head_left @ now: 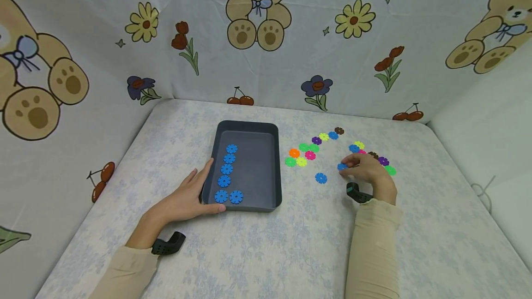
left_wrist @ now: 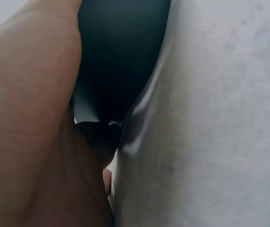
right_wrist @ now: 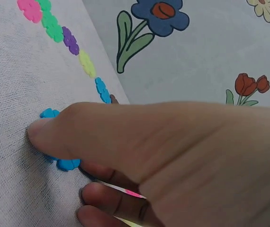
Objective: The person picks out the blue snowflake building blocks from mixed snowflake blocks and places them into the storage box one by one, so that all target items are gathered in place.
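Observation:
A dark grey tray point(head_left: 257, 165) holds several blue notched discs point(head_left: 226, 169), most in a column with one beside the lowest. My left hand point(head_left: 187, 200) rests on the tray's near left corner, fingers straight along the left side and thumb along the front edge. The left wrist view shows the hand close against the tray's dark wall point(left_wrist: 121, 52). To the right of the tray, my right hand point(head_left: 367, 170) pinches another blue disc point(right_wrist: 68, 164) at the table surface, the thumb covering much of it. One more loose blue disc point(head_left: 321, 178) lies left of that hand.
Mixed coloured discs, including an orange disc point(head_left: 294, 153) and a pink disc point(head_left: 310, 155), lie between tray and right hand. Others, such as a purple disc point(head_left: 383, 161) and a green disc point(head_left: 390, 170), lie behind the right hand. A patterned cloth point(head_left: 266, 73) rises behind the table.

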{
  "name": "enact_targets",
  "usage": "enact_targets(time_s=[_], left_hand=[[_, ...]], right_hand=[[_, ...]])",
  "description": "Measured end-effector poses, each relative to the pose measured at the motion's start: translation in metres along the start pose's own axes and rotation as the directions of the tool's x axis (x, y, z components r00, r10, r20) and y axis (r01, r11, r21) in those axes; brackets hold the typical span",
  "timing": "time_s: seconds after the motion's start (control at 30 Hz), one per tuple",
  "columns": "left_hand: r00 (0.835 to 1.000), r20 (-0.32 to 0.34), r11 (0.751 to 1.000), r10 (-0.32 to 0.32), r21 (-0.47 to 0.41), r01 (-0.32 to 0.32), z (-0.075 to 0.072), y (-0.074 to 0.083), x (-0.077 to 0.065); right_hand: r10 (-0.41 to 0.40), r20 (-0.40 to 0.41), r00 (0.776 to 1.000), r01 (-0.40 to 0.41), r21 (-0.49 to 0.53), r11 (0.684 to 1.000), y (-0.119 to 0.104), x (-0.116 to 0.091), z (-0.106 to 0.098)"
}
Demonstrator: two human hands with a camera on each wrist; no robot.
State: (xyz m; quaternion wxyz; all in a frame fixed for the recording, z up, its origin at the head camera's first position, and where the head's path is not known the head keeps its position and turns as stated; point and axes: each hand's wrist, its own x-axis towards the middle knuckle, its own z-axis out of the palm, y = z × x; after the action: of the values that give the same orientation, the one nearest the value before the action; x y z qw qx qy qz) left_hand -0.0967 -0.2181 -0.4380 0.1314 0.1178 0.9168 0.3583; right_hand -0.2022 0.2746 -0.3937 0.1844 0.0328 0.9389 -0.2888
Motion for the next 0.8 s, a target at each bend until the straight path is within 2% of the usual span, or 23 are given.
enact_targets(time_s=[0.43,0.6,0.8], left_hand=[[1.0,0.002,1.0,-0.002,-0.001,0.002,0.0,0.001,0.001],[1.0,0.002,1.0,-0.007,-0.002,0.007,0.0,0.001,0.0],[1.0,0.002,1.0,-0.014,0.001,0.014,-0.001,0.001,0.0]], right_hand=[[-0.03,-0.032,0.999,0.029,-0.026,0.999,-0.001,0.001,0.001],[-0.017,-0.065,0.998,0.015,-0.031,0.999,-0.005,0.002,0.002],[-0.044,-0.071,0.996,0.04,-0.055,0.998,-0.012,0.002,0.002]])
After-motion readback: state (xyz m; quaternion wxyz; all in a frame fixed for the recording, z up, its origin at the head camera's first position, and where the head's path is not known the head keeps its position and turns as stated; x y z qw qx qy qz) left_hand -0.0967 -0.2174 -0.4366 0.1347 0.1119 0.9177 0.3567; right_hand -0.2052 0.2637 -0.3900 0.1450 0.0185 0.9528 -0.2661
